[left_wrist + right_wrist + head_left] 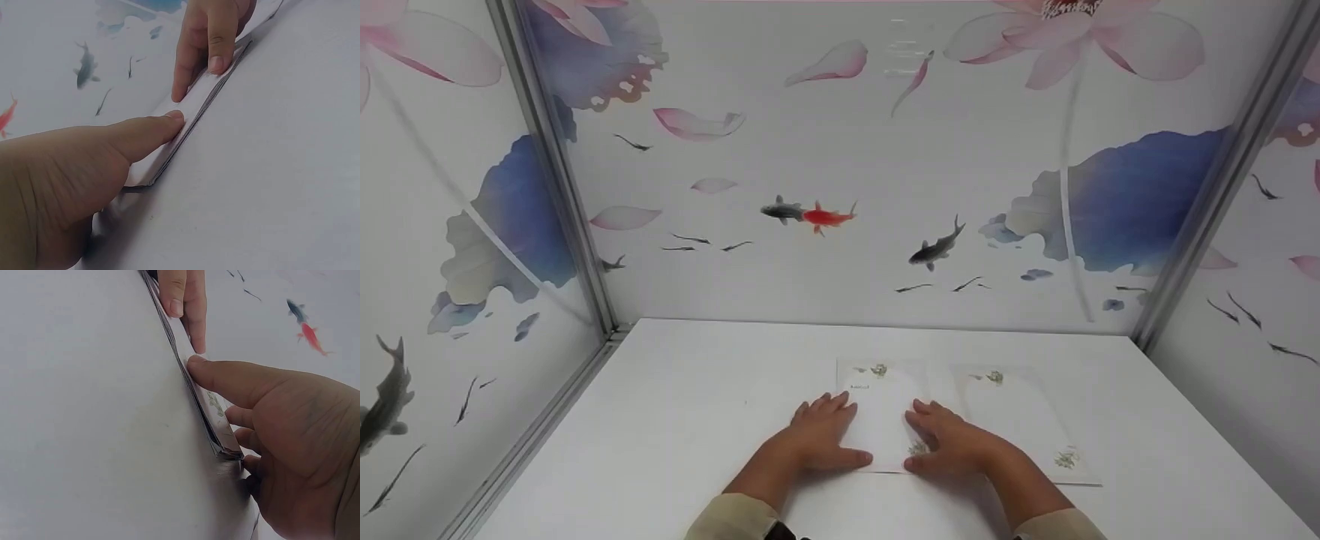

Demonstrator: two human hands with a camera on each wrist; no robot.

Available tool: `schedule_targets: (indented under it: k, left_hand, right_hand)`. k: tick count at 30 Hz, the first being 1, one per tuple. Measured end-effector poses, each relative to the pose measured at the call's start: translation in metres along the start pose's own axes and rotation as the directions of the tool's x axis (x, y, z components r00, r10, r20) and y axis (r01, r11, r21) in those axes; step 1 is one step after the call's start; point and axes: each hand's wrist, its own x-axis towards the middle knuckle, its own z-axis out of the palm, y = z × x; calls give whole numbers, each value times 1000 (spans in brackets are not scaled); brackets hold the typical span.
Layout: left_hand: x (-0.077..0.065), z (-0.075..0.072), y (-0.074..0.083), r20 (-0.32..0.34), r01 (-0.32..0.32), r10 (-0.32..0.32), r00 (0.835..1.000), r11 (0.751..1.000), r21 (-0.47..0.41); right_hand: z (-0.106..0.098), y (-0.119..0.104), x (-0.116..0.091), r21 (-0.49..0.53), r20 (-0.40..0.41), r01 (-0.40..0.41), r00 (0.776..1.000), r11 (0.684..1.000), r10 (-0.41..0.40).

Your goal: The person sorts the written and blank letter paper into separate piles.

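Observation:
A thin stack of white paper sheets [885, 431] with small printed plant sprigs and a short line of text lies flat on the table. My left hand [826, 435] rests along its left side, thumb on top near the front edge. On the opposite side, my right hand [952, 442] touches the stack and partly covers its lower sprig. The left wrist view shows the layered front edge of the stack [194, 118] beneath the left thumb. In the right wrist view, the right thumb presses on top of the stack [211, 413], other fingers beside it.
Another white sheet or stack [1012, 420] with similar sprigs lies just right of the first, partly behind my right forearm. The white table [682, 397] is bounded by panels printed with fish and lotus [840, 277] and metal frame posts [559, 165].

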Motion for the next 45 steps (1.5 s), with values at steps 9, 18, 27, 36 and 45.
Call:
schedule_targets:
  k: [9, 18, 27, 36, 45]
  left_hand:
    - [1, -1, 0, -15, -5, 5, 1000, 1000, -4]
    - [5, 3, 2, -124, 9, -1, 992, 998, 60]
    - [5, 1, 7, -167, 14, -8, 986, 999, 32]
    - [7, -1, 6, -217, -19, 16, 976, 1000, -8]
    - [6, 0, 10, -271, 57, -113, 956, 977, -206]
  right_hand:
    - [-3, -1, -1, -18, -10, 35, 999, 999, -35]
    - [2, -2, 2, 26, -120, 61, 991, 998, -58]
    - [5, -5, 8, -18, -261, 47, 964, 999, -50]
    - [-1, -5, 12, 88, -306, 37, 952, 995, -8]
    - [-1, -4, 11, 332, -346, -109, 910, 937, 228]
